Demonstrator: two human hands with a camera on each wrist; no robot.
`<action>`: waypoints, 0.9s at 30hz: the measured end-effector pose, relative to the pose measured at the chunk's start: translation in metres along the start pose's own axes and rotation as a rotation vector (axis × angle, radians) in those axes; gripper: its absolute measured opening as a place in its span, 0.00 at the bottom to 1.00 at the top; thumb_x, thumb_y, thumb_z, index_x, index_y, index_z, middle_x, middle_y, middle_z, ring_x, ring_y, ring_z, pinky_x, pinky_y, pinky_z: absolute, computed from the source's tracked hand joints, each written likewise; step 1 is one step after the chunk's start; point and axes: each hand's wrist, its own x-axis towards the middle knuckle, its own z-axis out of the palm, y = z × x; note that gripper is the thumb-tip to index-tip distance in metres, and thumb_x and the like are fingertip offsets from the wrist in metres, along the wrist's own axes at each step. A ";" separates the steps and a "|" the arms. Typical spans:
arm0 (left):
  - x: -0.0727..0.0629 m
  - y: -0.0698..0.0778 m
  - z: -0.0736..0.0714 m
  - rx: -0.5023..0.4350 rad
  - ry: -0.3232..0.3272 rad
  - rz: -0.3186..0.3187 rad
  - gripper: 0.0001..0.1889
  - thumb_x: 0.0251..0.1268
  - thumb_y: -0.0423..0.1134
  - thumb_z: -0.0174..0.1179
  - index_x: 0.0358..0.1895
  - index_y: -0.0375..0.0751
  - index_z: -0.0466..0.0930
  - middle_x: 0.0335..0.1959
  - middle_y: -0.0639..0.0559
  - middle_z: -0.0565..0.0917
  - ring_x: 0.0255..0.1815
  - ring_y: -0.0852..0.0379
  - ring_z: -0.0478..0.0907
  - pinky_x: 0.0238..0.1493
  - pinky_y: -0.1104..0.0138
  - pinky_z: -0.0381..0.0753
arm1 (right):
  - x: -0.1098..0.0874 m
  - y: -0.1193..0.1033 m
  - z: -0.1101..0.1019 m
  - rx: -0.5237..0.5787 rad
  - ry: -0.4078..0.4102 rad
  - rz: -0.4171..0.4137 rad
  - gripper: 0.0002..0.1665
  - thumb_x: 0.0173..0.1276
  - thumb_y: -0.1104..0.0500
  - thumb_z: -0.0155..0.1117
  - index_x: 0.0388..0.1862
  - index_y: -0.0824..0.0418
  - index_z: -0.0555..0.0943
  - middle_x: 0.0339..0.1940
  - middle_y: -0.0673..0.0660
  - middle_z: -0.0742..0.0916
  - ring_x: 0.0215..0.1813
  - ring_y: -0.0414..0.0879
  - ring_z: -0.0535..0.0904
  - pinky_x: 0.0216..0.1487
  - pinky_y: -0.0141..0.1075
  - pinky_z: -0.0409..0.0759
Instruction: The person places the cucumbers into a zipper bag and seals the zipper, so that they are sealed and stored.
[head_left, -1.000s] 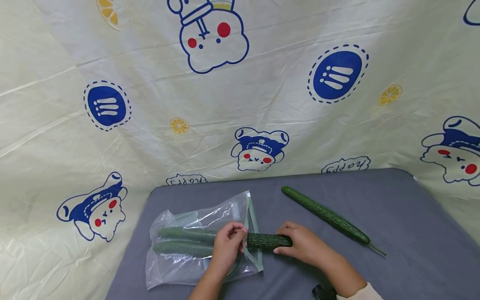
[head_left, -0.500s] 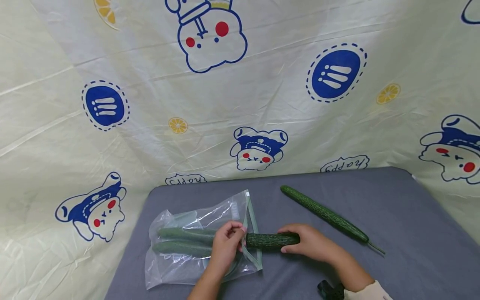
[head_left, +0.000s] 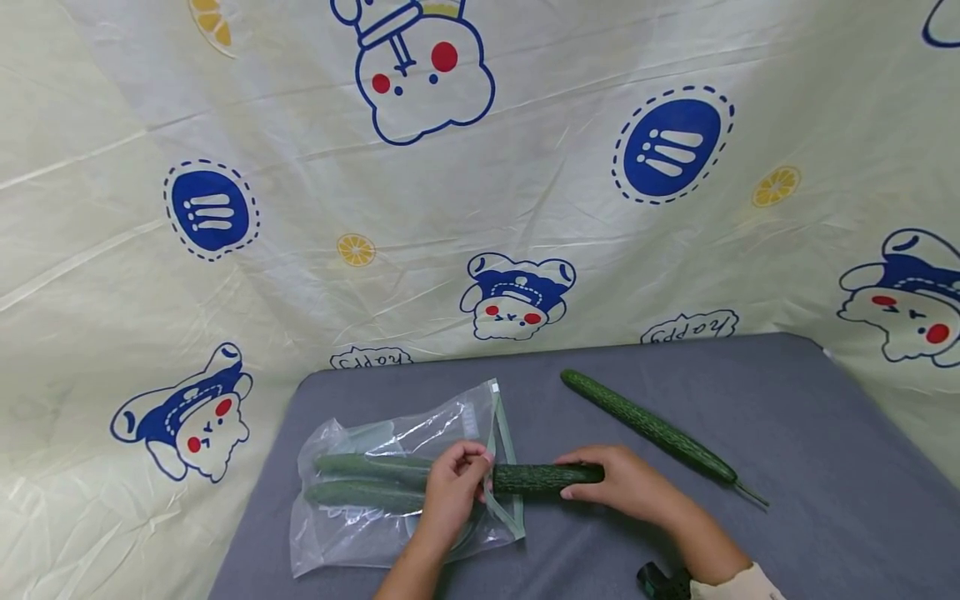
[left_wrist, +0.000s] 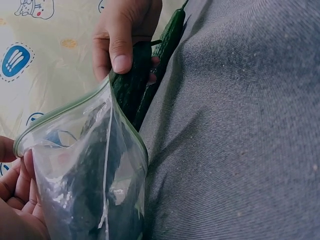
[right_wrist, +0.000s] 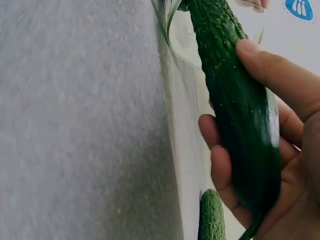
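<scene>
Over grey cloth [head_left: 750,417], right fingers [head_left: 583,454] gripping a cucumber [head_left: 531,478] have shifted away from the bag [head_left: 352,542] left fingers [head_left: 465,451] pinch.

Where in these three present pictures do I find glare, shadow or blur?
Head view: white glare streaks on the bag, soft shadow below the right hand; left wrist view: dimmer, bright glints on the bag; right wrist view: cloth blurred, with a dark shadow patch, pale shine on the held cucumber.

Bench [head_left: 810,467] here's got grey cloth [left_wrist: 240,125] on top, with a clear bag [head_left: 330,537] lying on the left and one loose cucumber [head_left: 648,423] slanted on the right (stem [head_left: 752,495] pointing near-right, fwiw).
</scene>
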 end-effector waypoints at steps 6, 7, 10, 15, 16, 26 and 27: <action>0.000 0.001 0.000 -0.008 -0.004 0.006 0.10 0.66 0.32 0.62 0.43 0.26 0.79 0.23 0.53 0.76 0.19 0.63 0.74 0.20 0.74 0.75 | 0.004 -0.006 0.013 0.000 0.062 -0.033 0.23 0.59 0.39 0.75 0.54 0.39 0.86 0.51 0.43 0.89 0.51 0.41 0.84 0.50 0.36 0.82; 0.000 0.002 0.000 -0.007 -0.004 0.005 0.10 0.66 0.32 0.63 0.43 0.26 0.79 0.23 0.53 0.76 0.19 0.63 0.74 0.20 0.74 0.75 | 0.005 -0.008 0.015 0.012 0.067 -0.038 0.23 0.59 0.40 0.75 0.53 0.39 0.86 0.50 0.43 0.89 0.51 0.40 0.84 0.50 0.36 0.82; 0.000 0.002 0.000 -0.004 -0.001 0.008 0.10 0.66 0.32 0.63 0.43 0.26 0.79 0.23 0.53 0.76 0.19 0.63 0.74 0.20 0.74 0.76 | 0.009 -0.013 0.023 0.021 0.077 -0.057 0.23 0.59 0.39 0.74 0.53 0.40 0.86 0.50 0.42 0.89 0.51 0.41 0.84 0.51 0.37 0.82; 0.000 0.003 0.000 0.008 0.002 0.006 0.10 0.65 0.32 0.63 0.43 0.26 0.79 0.23 0.53 0.76 0.18 0.63 0.73 0.20 0.73 0.76 | 0.017 -0.019 0.033 -0.007 0.074 -0.094 0.27 0.61 0.37 0.72 0.56 0.44 0.85 0.52 0.43 0.88 0.53 0.42 0.84 0.53 0.39 0.83; 0.000 0.003 0.000 0.009 0.001 0.005 0.10 0.65 0.32 0.63 0.43 0.26 0.79 0.23 0.53 0.76 0.18 0.63 0.73 0.20 0.73 0.76 | 0.018 -0.019 0.034 -0.011 0.069 -0.101 0.27 0.61 0.37 0.71 0.57 0.45 0.85 0.53 0.43 0.88 0.54 0.42 0.84 0.53 0.38 0.83; 0.000 0.002 0.001 -0.012 -0.001 0.005 0.10 0.65 0.30 0.62 0.43 0.23 0.78 0.23 0.53 0.76 0.19 0.64 0.73 0.20 0.74 0.75 | 0.018 -0.010 0.023 0.058 -0.082 -0.162 0.27 0.63 0.49 0.75 0.61 0.51 0.82 0.52 0.47 0.86 0.49 0.38 0.80 0.49 0.35 0.80; 0.000 0.002 0.001 -0.013 -0.002 0.004 0.10 0.65 0.30 0.62 0.43 0.23 0.77 0.23 0.53 0.76 0.19 0.64 0.73 0.20 0.74 0.75 | 0.017 -0.010 0.022 0.056 -0.095 -0.157 0.27 0.64 0.49 0.74 0.61 0.51 0.82 0.53 0.47 0.86 0.50 0.38 0.80 0.50 0.35 0.80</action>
